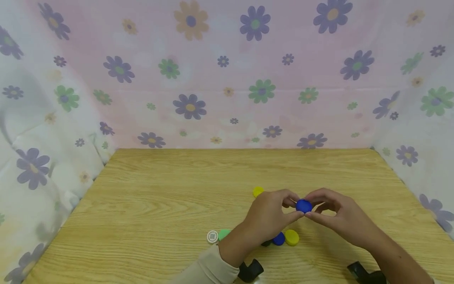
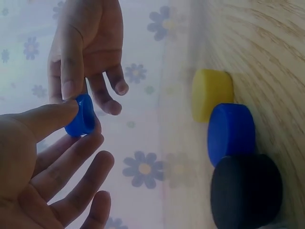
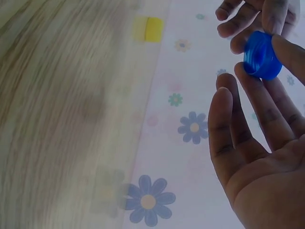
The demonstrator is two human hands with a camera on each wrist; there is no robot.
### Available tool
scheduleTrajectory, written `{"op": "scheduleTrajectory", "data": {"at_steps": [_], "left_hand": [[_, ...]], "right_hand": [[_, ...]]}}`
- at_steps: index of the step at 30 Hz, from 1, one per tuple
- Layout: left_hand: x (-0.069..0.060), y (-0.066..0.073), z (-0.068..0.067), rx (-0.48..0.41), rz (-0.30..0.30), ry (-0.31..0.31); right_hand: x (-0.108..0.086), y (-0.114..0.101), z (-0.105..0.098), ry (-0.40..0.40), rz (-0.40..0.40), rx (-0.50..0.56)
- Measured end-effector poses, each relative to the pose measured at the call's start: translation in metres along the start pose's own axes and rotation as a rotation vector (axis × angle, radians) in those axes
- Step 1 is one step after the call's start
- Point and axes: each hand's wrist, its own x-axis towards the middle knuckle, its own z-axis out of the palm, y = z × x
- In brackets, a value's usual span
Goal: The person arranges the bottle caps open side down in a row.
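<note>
Both hands hold one blue bottle cap (image 1: 304,206) above the table. The left hand (image 1: 265,215) pinches its left edge between thumb and index finger. On its right edge, the thumb and fingers of the right hand (image 1: 345,219) pinch it too. The hollow inside of the cap (image 3: 261,56) shows in the right wrist view, while its flat top faces the head camera. Below the hands, a yellow cap (image 1: 292,237), another blue cap (image 2: 232,134) and a black cap (image 2: 246,191) lie in a row on the table, partly behind the left hand in the head view.
Farther back lies another yellow cap (image 1: 258,192), partly covered by the left hand. A white cap (image 1: 212,236) and a light green cap (image 1: 224,234) sit left of the left forearm. Black curved objects (image 1: 251,271) show near both wrists. Flowered cloth (image 1: 213,79) encloses the wooden table (image 1: 159,197).
</note>
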Motion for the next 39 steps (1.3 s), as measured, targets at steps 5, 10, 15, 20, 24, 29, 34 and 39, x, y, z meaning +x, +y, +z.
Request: {"op": "scheduleTrajectory", "data": {"at_steps": [5, 10, 15, 20, 24, 29, 34, 39], "left_hand": [[0.0, -0.004, 0.006, -0.016, -0.008, -0.01], [0.0, -0.006, 0.012, 0.026, -0.011, -0.036], [-0.001, -0.007, 0.018, 0.113, -0.026, -0.088], [-0.004, -0.005, 0.025, 0.188, -0.066, -0.142], [-0.005, -0.005, 0.032, 0.268, -0.052, -0.168], [-0.005, -0.003, 0.039, 0.293, -0.054, -0.186], [-0.005, 0.0, 0.043, 0.314, -0.075, -0.195], [-0.005, -0.002, 0.045, 0.364, -0.087, -0.202]], "right_hand": [[-0.002, 0.006, 0.001, -0.024, -0.033, -0.017], [-0.004, 0.012, -0.003, -0.105, -0.025, -0.013], [-0.003, 0.016, -0.008, -0.227, 0.031, -0.006], [-0.003, 0.022, -0.009, -0.346, 0.071, 0.05], [-0.004, 0.028, -0.007, -0.428, 0.062, 0.113], [-0.005, 0.032, -0.005, -0.457, 0.014, 0.101], [-0.005, 0.035, -0.004, -0.472, 0.03, 0.08], [-0.004, 0.037, 0.0, -0.468, 0.045, 0.064]]}}
